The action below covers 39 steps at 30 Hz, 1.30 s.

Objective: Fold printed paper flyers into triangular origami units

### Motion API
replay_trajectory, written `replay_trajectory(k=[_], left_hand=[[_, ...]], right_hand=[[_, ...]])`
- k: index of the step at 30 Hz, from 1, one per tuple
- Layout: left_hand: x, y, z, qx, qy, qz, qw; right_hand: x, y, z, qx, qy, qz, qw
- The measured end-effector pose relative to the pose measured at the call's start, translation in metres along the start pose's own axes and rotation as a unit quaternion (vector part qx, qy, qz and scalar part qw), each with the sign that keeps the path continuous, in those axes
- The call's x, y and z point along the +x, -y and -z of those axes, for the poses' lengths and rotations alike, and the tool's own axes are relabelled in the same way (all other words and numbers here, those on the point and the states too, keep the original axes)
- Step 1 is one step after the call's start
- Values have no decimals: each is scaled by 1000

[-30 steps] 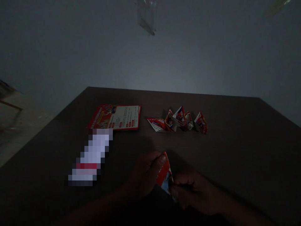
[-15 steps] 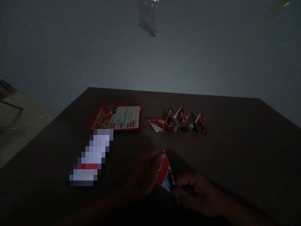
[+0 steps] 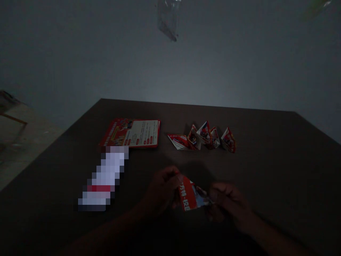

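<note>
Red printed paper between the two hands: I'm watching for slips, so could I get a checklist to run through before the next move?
1. Left hand has a grip on the left end of the red printed paper: ok.
2. Right hand pinches its right end: ok.
3. Folded paper pieces lie beyond the hands, untouched: ok.
4. Stack of red-and-white printed sheets lies flat: ok.
5. Pixelated item is off that stack: cannot tell; its blurred far end meets the near edge.
6. Light is bright enough to see the paper's creases: not ok, the scene is dim.
</note>
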<state>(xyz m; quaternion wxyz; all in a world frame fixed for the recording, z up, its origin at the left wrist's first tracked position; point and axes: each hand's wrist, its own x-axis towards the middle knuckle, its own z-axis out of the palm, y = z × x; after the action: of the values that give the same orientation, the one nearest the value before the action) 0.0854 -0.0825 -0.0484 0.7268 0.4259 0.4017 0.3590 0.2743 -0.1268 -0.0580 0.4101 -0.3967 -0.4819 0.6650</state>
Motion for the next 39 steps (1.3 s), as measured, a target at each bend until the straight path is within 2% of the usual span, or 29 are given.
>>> replay_trajectory(k=[2, 4, 7, 10, 12, 15, 18, 20, 22, 25, 29, 36, 39], left_hand=[[1, 1, 0, -35, -3, -3, 999], [1, 2, 1, -46, -15, -12, 999], [2, 4, 2, -47, -18, -21, 999], [2, 6, 3, -50, 2, -15, 999], [3, 8, 4, -38, 20, -12, 999], [1, 8, 4, -8, 47, -29, 998], [-4, 5, 5, 32, 77, -67, 994], [-8, 2, 4, 101, 117, -95, 983], [-11, 0, 3, 184, 152, -93, 967], [-13, 0, 1, 279, 155, -92, 943], [-15, -1, -1, 344, 134, -97, 924], [-16, -7, 0, 333, 173, -91, 923], [-15, -6, 0, 359, 156, -114, 913]], right_hand=[[1, 3, 2, -38, -61, 52, 996], [1, 7, 3, -121, -98, 148, 977], [0, 11, 2, -286, -72, 272, 916], [0, 14, 0, -384, -46, 323, 864], [0, 16, -1, -395, -49, 345, 850], [-1, 16, 1, -385, -72, 345, 853], [-2, 16, 2, -370, -116, 317, 865], [-2, 15, 3, -362, -130, 301, 873], [-2, 15, 3, -352, -129, 293, 880], [-1, 15, 2, -325, -119, 276, 897], [-1, 15, 1, -306, -83, 235, 919], [-3, 16, 0, -354, -32, 231, 906], [-2, 15, 0, -365, 18, 234, 901]])
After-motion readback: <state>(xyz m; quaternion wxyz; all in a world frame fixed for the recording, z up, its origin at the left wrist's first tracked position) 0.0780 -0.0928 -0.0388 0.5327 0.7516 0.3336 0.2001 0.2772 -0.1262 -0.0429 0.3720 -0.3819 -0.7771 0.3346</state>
